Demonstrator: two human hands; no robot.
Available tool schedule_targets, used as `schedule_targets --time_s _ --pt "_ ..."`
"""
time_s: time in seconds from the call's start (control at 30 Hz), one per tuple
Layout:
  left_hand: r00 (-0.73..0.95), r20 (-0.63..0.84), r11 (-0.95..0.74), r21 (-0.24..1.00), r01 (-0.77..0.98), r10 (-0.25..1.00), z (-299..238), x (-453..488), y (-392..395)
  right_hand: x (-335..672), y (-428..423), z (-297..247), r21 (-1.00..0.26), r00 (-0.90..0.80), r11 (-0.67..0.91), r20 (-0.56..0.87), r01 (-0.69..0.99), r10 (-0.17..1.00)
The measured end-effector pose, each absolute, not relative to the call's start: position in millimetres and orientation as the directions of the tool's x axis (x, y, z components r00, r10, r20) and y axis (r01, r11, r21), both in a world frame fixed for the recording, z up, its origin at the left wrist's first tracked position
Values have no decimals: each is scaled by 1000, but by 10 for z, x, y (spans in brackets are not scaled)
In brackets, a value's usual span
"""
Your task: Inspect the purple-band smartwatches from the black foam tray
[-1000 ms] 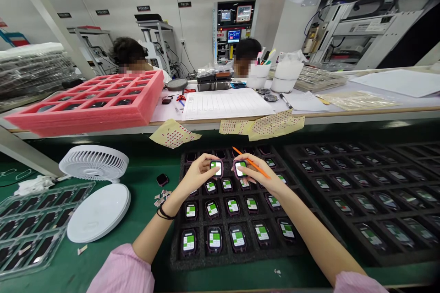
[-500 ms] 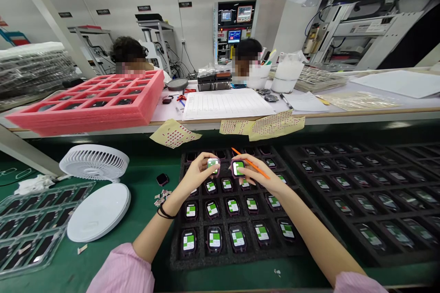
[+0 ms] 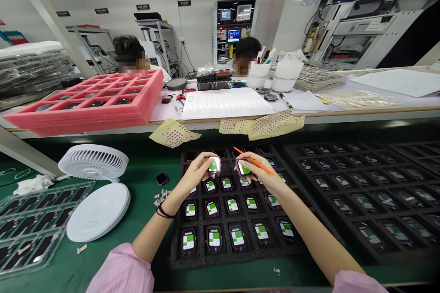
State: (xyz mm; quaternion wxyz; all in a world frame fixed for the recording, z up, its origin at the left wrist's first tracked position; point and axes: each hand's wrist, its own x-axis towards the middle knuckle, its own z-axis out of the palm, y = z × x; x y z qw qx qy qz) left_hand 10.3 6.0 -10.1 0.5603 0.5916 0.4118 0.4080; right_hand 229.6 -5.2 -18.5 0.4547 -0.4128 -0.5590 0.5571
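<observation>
Head view, left hand (image 3: 194, 176) grips purple green-screened watch (image 3: 214, 165), right hand (image 3: 266, 176) twin watch (image 3: 244, 168)

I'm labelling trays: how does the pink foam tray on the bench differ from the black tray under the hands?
The pink tray sits on the white bench; the black tray lies on the green belt. The pink tray's pockets hold plain dark pieces; the black tray's hold watches with green-and-white stickers. The left hand and right hand each hold a watch over the black tray. Both trays are pocket grids.
</observation>
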Motion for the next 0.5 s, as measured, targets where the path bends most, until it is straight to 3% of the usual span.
schedule_targets --time_s 0.27,0.5 --pt "449 78 -93 996 12 890 -106 81 50 2304 -40 -204 -997 -285 62 71 -41 956" --pt "347 102 -114 993 14 932 -136 98 79 2307 -30 -237 -991 -337 103 126 -84 933"
